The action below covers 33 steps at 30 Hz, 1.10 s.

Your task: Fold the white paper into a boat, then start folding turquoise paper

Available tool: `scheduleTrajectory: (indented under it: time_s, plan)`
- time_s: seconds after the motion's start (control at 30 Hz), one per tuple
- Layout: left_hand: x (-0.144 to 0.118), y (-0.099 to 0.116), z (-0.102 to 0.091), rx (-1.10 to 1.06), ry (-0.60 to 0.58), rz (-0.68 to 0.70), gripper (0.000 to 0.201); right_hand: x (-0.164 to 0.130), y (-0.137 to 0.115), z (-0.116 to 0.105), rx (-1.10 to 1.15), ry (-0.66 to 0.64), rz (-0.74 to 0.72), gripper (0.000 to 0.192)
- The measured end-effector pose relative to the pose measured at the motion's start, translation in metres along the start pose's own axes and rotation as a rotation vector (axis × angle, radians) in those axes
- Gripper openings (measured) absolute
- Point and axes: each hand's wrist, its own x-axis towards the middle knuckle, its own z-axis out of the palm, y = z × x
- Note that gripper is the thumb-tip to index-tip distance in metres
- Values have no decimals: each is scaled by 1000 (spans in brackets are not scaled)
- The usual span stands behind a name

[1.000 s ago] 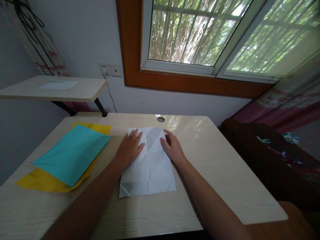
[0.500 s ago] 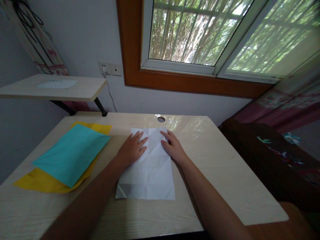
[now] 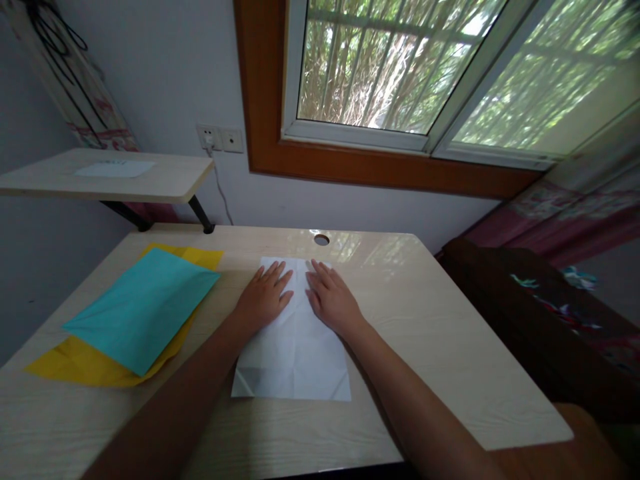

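Note:
A creased white sheet of paper (image 3: 295, 353) lies flat on the light wooden desk (image 3: 440, 333), in the middle. My left hand (image 3: 264, 297) rests palm down on its upper left part, fingers spread. My right hand (image 3: 330, 300) lies palm down on its upper middle, close beside the left hand. Both press the sheet flat; neither grips it. The sheet's lower left corner is folded over.
A teal sheet (image 3: 143, 303) lies on a yellow sheet (image 3: 80, 363) at the desk's left. A raised shelf (image 3: 165, 180) with a white paper stands at the back left. A cable hole (image 3: 321, 239) is near the desk's far edge. A dark sofa (image 3: 545, 327) stands to the right.
The white sheet has been turned square to the desk and flattened. My right hand has slid left from the sheet's right edge to its middle, next to my left hand.

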Motion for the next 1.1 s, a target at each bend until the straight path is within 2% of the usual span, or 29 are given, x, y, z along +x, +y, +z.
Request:
scheduleTrajectory:
  time_s: [0.13,0.33,0.4,0.63,0.73,0.87,1.0,1.1]
  plan:
    - [0,1,0,39,9,-13,53,0,-7,5,-27,-97,-5,59]
    - [6,9,0,114,39,-172,50,0,-3,7,-135,-108,127,61]
    - [7,17,-1,118,39,-186,49,0,-2,8,-161,-104,160,60]
    - [-16,61,3,57,9,-66,56,-1,3,11,-208,-101,265,60]
    - [-31,70,2,31,9,-1,59,-2,5,11,-212,-105,280,61]
    - [-45,59,-4,31,-9,25,60,-2,7,11,-205,-116,286,62]
    - [-52,41,-7,68,-6,-57,60,-3,11,12,-208,-128,318,64]
    - [-54,36,-7,93,5,-99,61,-4,12,9,-224,-128,333,64]
